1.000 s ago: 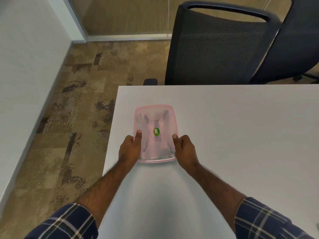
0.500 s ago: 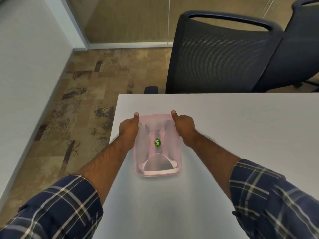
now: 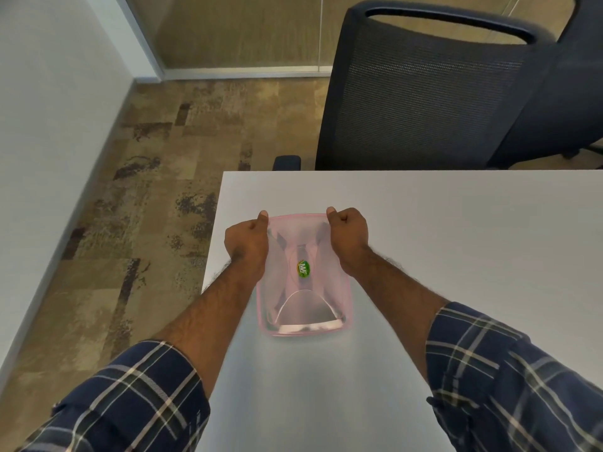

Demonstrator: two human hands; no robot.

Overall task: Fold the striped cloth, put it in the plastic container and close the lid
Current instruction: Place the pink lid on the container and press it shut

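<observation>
Head view: I note the plastic container point(image 3: 303, 275), lid point(image 3: 301, 252) on, lying on the white table point(image 3: 456, 239) near its left edge, long axis running away from me. Left hand point(image 3: 248, 243) and right hand point(image 3: 347, 236), both clenched, press its far corners. Cloth dimly visible inside. Chair point(image 3: 424, 93) beyond; patterned carpet point(image 3: 163, 158).

A white table point(image 3: 456, 256) carries one plastic container point(image 3: 303, 308) (lidded).

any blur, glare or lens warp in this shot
Head view: lighting soft and even, with only a faint shadow under the plastic container; no strong glare; left hand and right hand fairly sharp, plaid sleeves soft near the bottom; wide-angle bending tilts the wall.
</observation>
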